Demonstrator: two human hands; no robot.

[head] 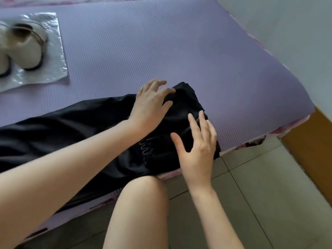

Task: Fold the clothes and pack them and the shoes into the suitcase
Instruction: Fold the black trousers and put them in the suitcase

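Head view: shoes (pixel 27 49) beyond black garment (pixel 86 123).

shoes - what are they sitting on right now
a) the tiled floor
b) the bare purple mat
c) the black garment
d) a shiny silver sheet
d: the pale shoes rest on a crinkled shiny silver sheet laid on the purple mat, well apart from the black garment that both hands are working on.
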